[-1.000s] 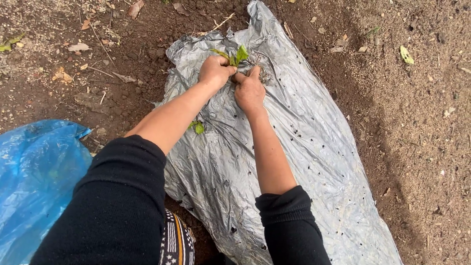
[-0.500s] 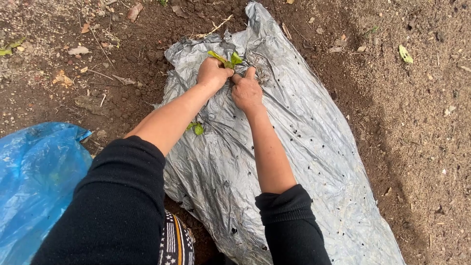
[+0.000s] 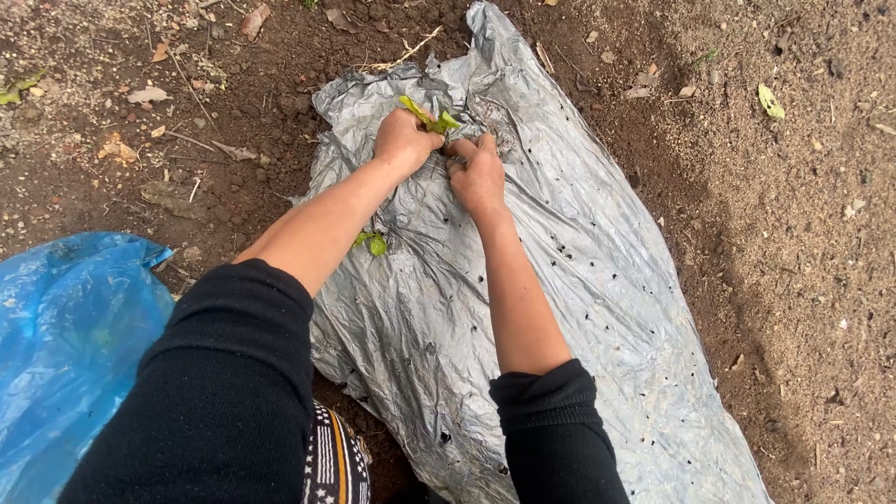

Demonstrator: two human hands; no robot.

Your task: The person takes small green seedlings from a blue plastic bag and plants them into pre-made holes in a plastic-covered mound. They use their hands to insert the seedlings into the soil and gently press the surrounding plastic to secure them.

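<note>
Grey plastic sheet (image 3: 560,308), crinkled and pierced with small holes, lies over dark crumbly soil (image 3: 793,233). At its far end, the left hand (image 3: 406,140) is clenched around a green seedling (image 3: 431,117) where it stands in a hole in the sheet. The right hand (image 3: 478,175) presses just beside it, fingers curled; whether it grips anything cannot be told. Judgement: keep the stem upright and firm the soil evenly without crushing leaves. A second seedling (image 3: 373,243) shows nearer. A glossy blue bag (image 3: 65,345) sits near left.
</note>
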